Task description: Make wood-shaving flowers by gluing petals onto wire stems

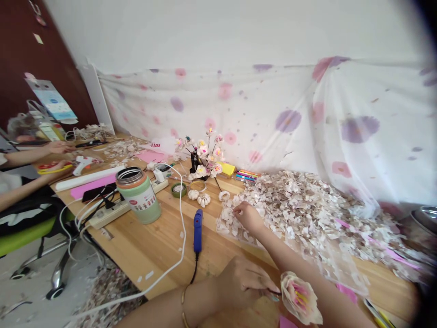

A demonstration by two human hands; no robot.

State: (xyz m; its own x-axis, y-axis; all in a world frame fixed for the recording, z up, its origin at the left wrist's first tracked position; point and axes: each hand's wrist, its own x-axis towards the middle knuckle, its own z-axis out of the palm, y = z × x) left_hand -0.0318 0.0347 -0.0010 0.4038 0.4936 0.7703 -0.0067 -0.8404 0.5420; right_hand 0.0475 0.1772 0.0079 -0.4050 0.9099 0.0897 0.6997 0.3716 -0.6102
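Note:
My left hand [241,282], with a gold bangle on its wrist, is closed on the dark stem of a handmade flower [300,298]. The flower has pale papery petals, a pink middle and yellow stamens. Farther forward, my right hand [249,217] reaches to the near left edge of a big heap of dry, papery flakes [293,200] that look like garlic skins. Its fingers are pinched together, and whatever is between them is too small to make out. A blue corded tool [198,230] lies on the wooden table left of both hands.
Two garlic bulbs [204,199], green tape [178,189] and a vase of similar flowers [206,159] stand behind. A green jar [138,196] sits beside a power strip [112,213]. A white cable [182,223] crosses the table. At far left, another person's hand holds yellow-handled scissors [51,170].

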